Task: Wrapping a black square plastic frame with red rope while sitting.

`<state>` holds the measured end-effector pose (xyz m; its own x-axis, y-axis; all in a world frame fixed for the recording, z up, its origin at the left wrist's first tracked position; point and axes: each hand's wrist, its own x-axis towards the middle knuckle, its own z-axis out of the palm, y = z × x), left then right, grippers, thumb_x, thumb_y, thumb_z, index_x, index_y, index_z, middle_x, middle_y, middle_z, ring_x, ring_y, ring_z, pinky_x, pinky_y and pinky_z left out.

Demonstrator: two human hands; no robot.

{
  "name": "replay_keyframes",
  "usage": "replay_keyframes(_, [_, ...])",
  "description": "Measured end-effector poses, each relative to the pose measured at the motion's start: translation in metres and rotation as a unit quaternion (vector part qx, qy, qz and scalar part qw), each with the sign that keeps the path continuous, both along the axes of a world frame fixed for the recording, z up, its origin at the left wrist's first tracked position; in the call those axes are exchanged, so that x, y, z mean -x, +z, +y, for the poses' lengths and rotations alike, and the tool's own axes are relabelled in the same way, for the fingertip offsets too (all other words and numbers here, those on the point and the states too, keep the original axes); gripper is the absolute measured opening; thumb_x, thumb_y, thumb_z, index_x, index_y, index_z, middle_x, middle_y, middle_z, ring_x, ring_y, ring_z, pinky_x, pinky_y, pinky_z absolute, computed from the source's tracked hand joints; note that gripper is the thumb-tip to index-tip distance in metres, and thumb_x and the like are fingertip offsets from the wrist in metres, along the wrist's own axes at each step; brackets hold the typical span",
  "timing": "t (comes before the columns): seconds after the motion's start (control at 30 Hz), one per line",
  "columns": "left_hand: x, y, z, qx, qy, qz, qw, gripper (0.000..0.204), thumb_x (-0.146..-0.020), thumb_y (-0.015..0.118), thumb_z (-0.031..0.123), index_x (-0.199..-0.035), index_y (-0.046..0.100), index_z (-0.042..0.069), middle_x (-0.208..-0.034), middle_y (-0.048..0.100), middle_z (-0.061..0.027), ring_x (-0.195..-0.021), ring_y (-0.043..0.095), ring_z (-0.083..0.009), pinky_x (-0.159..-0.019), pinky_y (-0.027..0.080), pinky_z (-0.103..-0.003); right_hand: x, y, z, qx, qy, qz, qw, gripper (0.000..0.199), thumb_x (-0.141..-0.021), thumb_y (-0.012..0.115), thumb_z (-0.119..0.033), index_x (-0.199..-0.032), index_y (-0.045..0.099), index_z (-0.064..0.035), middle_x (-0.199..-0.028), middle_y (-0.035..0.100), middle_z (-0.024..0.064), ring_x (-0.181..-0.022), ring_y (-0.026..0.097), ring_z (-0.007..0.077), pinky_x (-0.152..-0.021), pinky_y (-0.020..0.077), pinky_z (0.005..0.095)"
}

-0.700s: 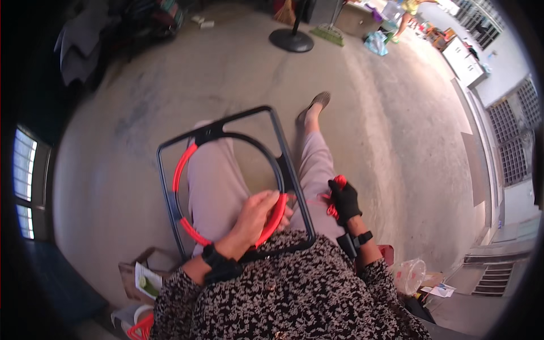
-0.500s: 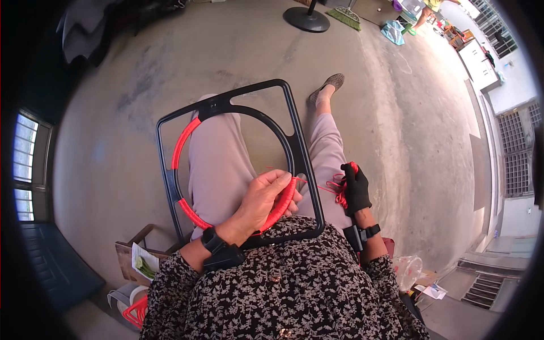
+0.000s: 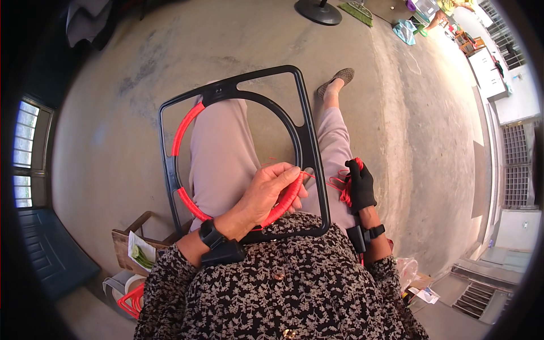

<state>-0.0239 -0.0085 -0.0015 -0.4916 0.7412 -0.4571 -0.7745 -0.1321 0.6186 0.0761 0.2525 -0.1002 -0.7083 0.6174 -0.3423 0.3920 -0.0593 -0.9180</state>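
Note:
A black frame (image 3: 310, 139) with a round opening rests across my lap, its ring partly wrapped in red cord (image 3: 182, 136). Bare and closed, my left hand (image 3: 266, 192) grips the ring's lower right part, thumb pressed on the wrapping where a loose strand leaves it. That strand runs right, past the frame's edge, to my right hand (image 3: 362, 187). In its black glove, the right hand is closed around a bundle of red cord (image 3: 345, 195), with loops hanging on its left side. The left fingertips behind the ring are partly hidden.
To my left stand a wooden stool (image 3: 127, 241) with paper and something green on it, and red hangers (image 3: 133, 300). A round black stand base (image 3: 318, 12) and a green broom (image 3: 357, 14) are on the floor ahead. A person's arm (image 3: 439, 20) shows far right.
The view has shifted slightly, so the floor things sit a bit higher and further right. Both hands keep their hold, and the cord still stretches between them.

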Motion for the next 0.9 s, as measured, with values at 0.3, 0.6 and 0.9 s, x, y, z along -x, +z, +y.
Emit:
replay_keyframes(0.3, [0.012, 0.029, -0.027, -0.071, -0.032, -0.026, 0.997, 0.032, -0.098, 0.045, 0.029, -0.099, 0.054, -0.001, -0.072, 0.063, -0.0093, -0.053, 0.061, -0.0124, -0.045, 0.049, -0.023, 0.009, 0.05, -0.032, 0.116, 0.086, 0.006, 0.99, 0.044, -0.091, 0.054, -0.042, -0.103, 0.063, 0.0001, -0.073, 0.056, 0.0035, -0.069, 0.057, 0.0136, -0.063, 0.0479, 0.0278])
replay_keyframes(0.6, [0.006, 0.011, -0.012, 0.017, -0.029, 0.039, 0.999, 0.029, -0.098, 0.045, 0.026, -0.101, 0.055, -0.002, -0.07, 0.064, -0.0108, -0.052, 0.061, -0.0134, -0.045, 0.05, -0.023, 0.059, 0.061, -0.049, -0.27, 0.125, 0.092, 0.95, 0.027, -0.079, 0.069, -0.021, -0.099, 0.064, -0.0036, -0.089, 0.067, 0.0114, -0.08, 0.064, 0.0184, -0.074, 0.0487, 0.03])
replay_keyframes(0.9, [0.0, 0.0, -0.01, -0.017, -0.049, -0.053, 0.997, 0.026, -0.095, 0.051, 0.026, -0.101, 0.057, 0.001, -0.075, 0.064, -0.0072, -0.057, 0.062, -0.0127, -0.049, 0.051, -0.022, 0.094, 0.067, -0.099, 0.389, 0.243, 0.143, 0.877, 0.034, -0.094, 0.051, -0.024, -0.117, 0.055, 0.0003, -0.1, 0.064, 0.0079, -0.081, 0.06, 0.0128, -0.07, 0.0503, 0.0269])
